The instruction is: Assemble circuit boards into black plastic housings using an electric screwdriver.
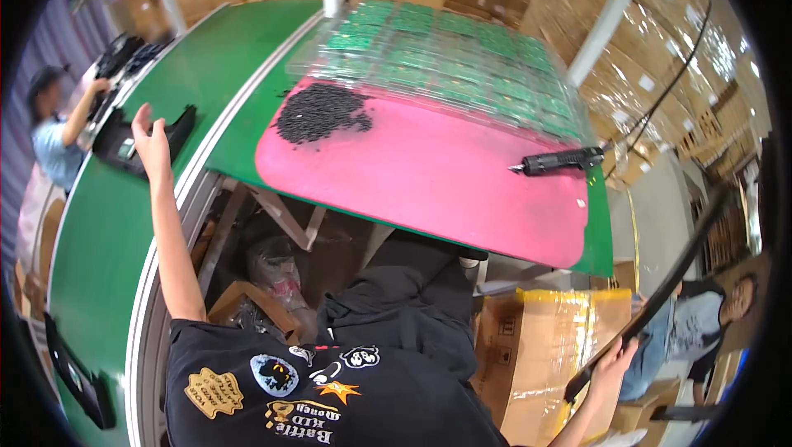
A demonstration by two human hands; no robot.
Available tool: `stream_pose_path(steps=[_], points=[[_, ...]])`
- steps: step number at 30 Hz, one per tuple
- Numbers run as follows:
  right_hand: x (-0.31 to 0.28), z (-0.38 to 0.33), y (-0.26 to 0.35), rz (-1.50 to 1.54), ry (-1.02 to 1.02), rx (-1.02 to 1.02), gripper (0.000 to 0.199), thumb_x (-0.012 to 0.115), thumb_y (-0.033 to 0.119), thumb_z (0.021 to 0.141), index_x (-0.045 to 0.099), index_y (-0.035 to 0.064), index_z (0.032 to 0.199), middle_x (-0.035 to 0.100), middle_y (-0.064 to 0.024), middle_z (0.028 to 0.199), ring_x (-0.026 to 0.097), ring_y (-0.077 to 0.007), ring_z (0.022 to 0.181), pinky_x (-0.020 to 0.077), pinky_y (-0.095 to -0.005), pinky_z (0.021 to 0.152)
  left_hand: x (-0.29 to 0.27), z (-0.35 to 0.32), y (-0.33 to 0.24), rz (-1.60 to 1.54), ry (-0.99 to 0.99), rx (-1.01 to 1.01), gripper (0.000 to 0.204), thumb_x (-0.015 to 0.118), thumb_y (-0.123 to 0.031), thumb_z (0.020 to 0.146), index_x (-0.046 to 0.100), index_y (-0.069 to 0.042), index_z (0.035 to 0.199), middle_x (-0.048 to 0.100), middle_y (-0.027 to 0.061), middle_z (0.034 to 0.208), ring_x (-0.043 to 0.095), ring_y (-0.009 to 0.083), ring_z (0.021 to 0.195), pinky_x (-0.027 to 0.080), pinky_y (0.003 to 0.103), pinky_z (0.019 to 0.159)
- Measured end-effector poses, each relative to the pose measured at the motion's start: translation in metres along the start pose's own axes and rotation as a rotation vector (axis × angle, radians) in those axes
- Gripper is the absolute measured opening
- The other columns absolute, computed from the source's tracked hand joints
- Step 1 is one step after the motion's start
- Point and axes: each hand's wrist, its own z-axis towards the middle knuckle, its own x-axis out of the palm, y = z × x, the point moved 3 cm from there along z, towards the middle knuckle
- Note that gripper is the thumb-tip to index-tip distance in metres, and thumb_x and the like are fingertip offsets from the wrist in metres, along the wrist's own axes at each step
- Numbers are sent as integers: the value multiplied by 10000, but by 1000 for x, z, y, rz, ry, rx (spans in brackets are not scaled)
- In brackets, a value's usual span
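My left hand (pixel 152 143) reaches out over the green conveyor, its fingers stretched and apart. Just beneath and beside it lies a black plastic housing (pixel 180 130) with a small light patch inside; whether the fingertips touch it I cannot tell. Low at the right, my right hand (pixel 612 362) is closed around a long, thin black plastic panel (pixel 656 302), held up at a slant. On the pink mat (pixel 412 154) ahead are a heap of small black screws (pixel 318 113) and a black electric screwdriver (pixel 561 161).
Clear trays of green circuit boards (pixel 445 55) stand behind the mat. Another black part (pixel 78 373) lies on the conveyor (pixel 107 241) at lower left. A co-worker (pixel 62 133) works across the conveyor; another person (pixel 689 327) is at right, beyond a cardboard box (pixel 553 356).
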Motion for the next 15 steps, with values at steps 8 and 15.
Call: stream_pose_path(steps=[8,15], points=[[17,64,126,224,280,-540,192,594,-102,705,495,6,829,506,-134,888,508,-292,772,408,-357,626,130,-114,-225,-574,1131,218,213,532,-78,959,607,4,1140,651,57,1006,608,138,967,468,274,874],[64,103,251,69,643,-839,213,722,82,678,627,71,868,568,-64,891,570,-253,818,458,-354,681,226,-189,-267,-237,1588,905,412,721,-277,836,588,-30,1137,599,134,1074,572,324,1057,472,419,917]])
